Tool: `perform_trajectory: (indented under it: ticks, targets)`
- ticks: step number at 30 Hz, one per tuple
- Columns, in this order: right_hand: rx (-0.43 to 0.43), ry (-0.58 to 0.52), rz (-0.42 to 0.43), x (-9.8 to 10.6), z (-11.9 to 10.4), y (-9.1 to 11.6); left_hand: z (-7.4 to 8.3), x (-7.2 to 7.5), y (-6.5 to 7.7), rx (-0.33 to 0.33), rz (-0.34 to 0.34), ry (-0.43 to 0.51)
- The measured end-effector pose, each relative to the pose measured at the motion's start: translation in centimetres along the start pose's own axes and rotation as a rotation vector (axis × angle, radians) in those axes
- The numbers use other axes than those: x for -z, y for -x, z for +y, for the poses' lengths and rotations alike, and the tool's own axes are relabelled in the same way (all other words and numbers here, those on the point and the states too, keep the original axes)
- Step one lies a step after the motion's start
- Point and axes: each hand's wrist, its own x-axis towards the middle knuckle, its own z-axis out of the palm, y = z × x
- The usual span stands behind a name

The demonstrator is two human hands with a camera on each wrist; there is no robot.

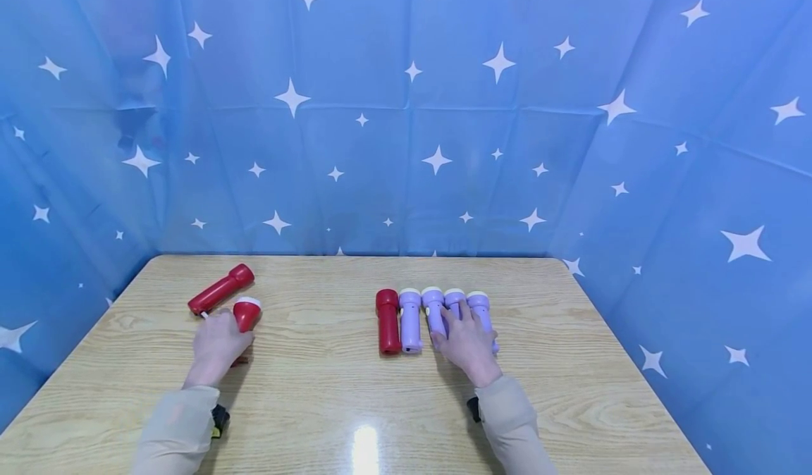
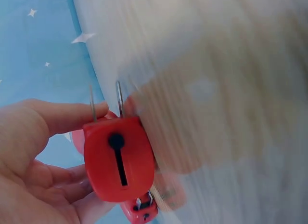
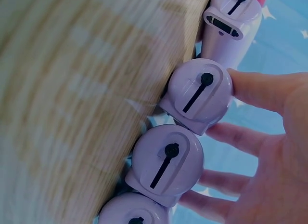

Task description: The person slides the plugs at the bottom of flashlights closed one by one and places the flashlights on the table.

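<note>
My left hand (image 1: pixel 218 341) grips a red flashlight (image 1: pixel 246 313) with a white rim. In the left wrist view its tail end (image 2: pixel 120 161) faces the camera, with two metal prongs standing out beside the thumb. Across the table, my right hand (image 1: pixel 468 342) reaches over a row of purple flashlights. The thumb and index finger pinch the second purple flashlight (image 3: pixel 199 96), counted from the left. The other fingers touch the third purple flashlight (image 3: pixel 168 159). Several purple flashlights lie side by side, the leftmost purple flashlight (image 1: pixel 410 320) beside a red flashlight (image 1: pixel 388 321).
Another red flashlight (image 1: pixel 220 289) lies slanted just beyond my left hand, a metal prong showing at its tail. Everything lies on a wooden table (image 1: pixel 304 390). A blue curtain (image 1: pixel 406 137) with white stars hangs behind the table and along its sides.
</note>
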Motion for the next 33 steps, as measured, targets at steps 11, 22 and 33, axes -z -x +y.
perform_trajectory:
  ticks: [11,22,33]
  targets:
    - [0.002,-0.008,0.005,0.0,0.0,0.0,1.7,-0.7,0.0,-0.004,-0.01,0.004]
    - [0.009,-0.026,0.035,0.0,-0.1,0.2,2.8,-1.2,0.6,-0.001,-0.034,0.109]
    - [0.067,-0.005,0.145,0.0,-0.7,0.5,5.4,-2.1,0.6,0.028,-0.066,0.219]
